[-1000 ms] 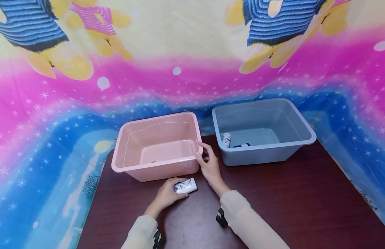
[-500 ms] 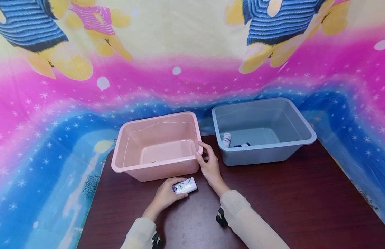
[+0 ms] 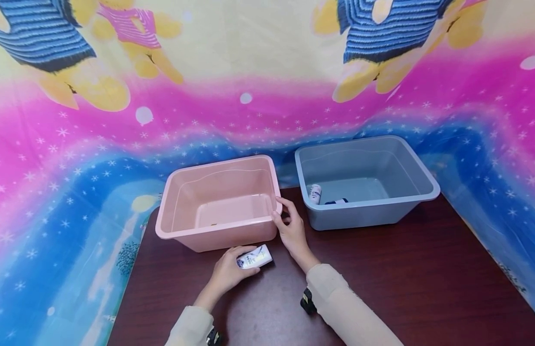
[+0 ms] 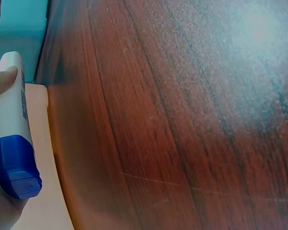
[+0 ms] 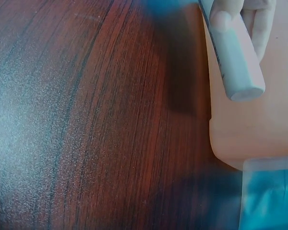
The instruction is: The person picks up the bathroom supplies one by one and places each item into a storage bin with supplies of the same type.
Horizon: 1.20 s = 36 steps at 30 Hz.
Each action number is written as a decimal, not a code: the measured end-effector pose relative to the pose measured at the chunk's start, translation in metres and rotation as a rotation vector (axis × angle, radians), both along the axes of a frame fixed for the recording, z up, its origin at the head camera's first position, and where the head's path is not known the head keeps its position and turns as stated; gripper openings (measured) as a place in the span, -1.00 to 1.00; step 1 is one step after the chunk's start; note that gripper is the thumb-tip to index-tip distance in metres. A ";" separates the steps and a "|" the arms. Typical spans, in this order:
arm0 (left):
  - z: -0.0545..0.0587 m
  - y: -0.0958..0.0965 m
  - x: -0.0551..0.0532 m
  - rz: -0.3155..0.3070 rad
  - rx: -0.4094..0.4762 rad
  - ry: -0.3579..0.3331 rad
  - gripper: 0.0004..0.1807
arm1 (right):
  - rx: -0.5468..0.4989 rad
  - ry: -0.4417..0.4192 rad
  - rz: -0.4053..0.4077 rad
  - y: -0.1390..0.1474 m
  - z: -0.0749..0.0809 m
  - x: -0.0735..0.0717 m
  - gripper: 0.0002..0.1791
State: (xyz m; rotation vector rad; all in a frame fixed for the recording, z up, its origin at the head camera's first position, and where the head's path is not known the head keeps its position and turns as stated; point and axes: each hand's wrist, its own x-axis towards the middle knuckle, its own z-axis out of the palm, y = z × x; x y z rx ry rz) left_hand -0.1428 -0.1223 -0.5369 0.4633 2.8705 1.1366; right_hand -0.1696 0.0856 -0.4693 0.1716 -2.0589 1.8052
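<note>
My left hand (image 3: 226, 273) holds a white, flattish bottle (image 3: 254, 257) with dark print, just in front of the pink bin (image 3: 226, 238). Thumb and fingers grip its sides. In the left wrist view the bottle's blue cap (image 4: 18, 167) points toward the palm. Its pale flat base (image 5: 246, 93) faces the right wrist camera. My right hand (image 3: 293, 234) pinches the right rim of the pink bin near its front corner. A tiny brownish spot shows inside that bin, just over the front rim.
A grey-blue bin (image 3: 358, 216) stands to the right, a small gap from the pink one. Inside lie a white printed bottle (image 3: 315, 194) and a dark-and-white item (image 3: 336, 201), partly hidden by the rim. Behind the dark wooden table (image 3: 406, 278) hangs a patterned cloth (image 3: 250, 120).
My left hand has shifted slightly left with the bottle, whose free end has risen a little. The right hand and both bins have stayed put.
</note>
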 end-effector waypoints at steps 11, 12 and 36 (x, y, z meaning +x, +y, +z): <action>0.010 -0.002 0.006 0.023 0.031 0.018 -0.40 | -0.001 0.004 0.004 0.001 0.000 0.000 -0.55; 0.011 -0.002 0.007 0.025 0.028 0.018 -0.40 | -0.001 0.003 0.004 0.001 0.000 0.000 -0.55; 0.032 -0.001 0.018 0.035 0.049 0.006 -0.39 | -0.007 -0.009 0.003 -0.001 0.002 0.001 -0.55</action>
